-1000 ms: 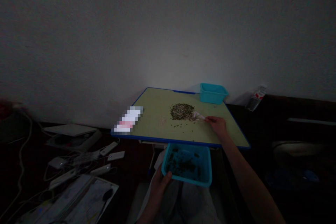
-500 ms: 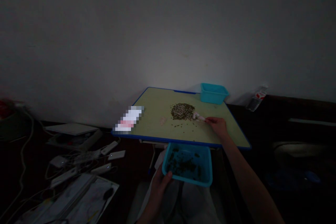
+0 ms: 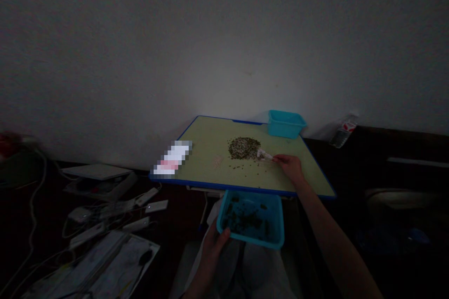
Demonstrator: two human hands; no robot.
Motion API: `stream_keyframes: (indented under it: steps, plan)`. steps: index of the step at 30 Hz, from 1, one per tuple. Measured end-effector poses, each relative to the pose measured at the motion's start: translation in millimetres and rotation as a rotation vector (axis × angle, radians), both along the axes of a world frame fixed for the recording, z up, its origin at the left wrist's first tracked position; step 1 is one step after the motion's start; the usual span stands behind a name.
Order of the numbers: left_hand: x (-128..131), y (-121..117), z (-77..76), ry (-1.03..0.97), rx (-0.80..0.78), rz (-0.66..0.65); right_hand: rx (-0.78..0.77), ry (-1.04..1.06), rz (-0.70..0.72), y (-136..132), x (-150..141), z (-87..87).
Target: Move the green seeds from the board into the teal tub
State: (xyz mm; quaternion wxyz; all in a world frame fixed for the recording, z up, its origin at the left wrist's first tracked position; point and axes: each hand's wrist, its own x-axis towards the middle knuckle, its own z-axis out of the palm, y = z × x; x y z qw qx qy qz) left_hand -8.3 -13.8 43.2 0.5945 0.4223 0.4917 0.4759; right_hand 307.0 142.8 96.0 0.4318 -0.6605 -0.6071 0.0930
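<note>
The one label I can find from my remote seat, a red and white label on a clear packet or bottle leaning by the wall at right, is too small and dim to read. At the tabletop's left edge a white-and-pink rectangle is blurred into blocks, so any writing is lost. The right hand pinches a slim, pale tool (brush or scoop, I cannot tell), its tip at the right edge of a heap of small, mixed dark and pale grains in the middle of the tabletop. The left hand grips the near left corner of a blue tub, thumb over the rim, its fingers hidden underneath; dark bits inside are hard to make out. The tub sits below the near edge, above the lap. The tabletop is pale yellow-green with blue edging; a second blue tub stands at its far right corner, near the bare grey wall. White cables and adapters clutter the dark left side; the right fades into shadow.
</note>
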Motion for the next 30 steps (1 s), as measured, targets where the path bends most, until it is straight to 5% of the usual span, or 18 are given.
stream_keyframes:
  steps: [3,18,30]
  plan:
    - [-3,2,-2.9,-0.071,0.015,-0.088,-0.003,-0.002,-0.004,0,0,0.1]
    - [-4,2,-5.7,-0.015,-0.052,0.002,-0.016,0.069,0.052,-2,-1,-0.1]
    - [-3,2,0.8,-0.058,-0.023,-0.059,-0.012,0.044,0.057,-5,-5,4.9]
